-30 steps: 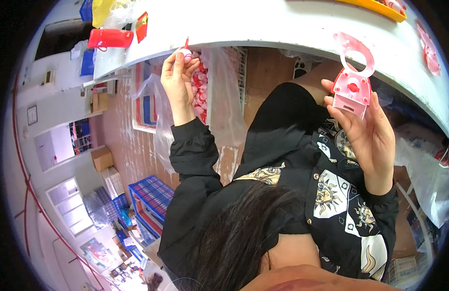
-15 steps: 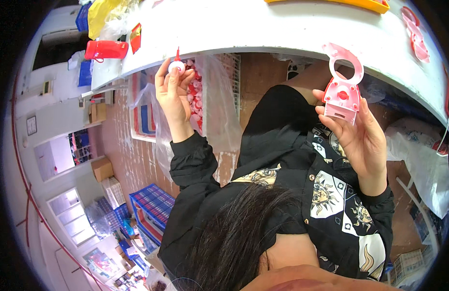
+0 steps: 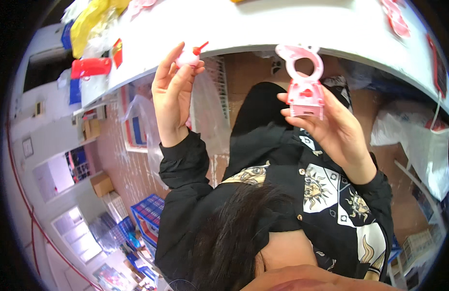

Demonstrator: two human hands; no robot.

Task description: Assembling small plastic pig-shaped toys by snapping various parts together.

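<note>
Perhaps a drop risk, upper middle of frame
Left hand (image 3: 173, 92) pinches a pink ball (image 3: 187, 59), right hand (image 3: 339, 121) a ring-topped holder (image 3: 306, 91); loosened grips could drop either.

The right hand (image 3: 338, 126) has come closer to the left hand (image 3: 171, 97), bringing the pink piece (image 3: 306, 97) with it. The red tip (image 3: 202, 47) on the little ball (image 3: 187, 59) pointed up before; now it leans right. The red and white bits are now almost all hidden behind the left hand. More of a pink thing (image 3: 139, 7) shows on the far left of the worktop (image 3: 234, 26).
</note>
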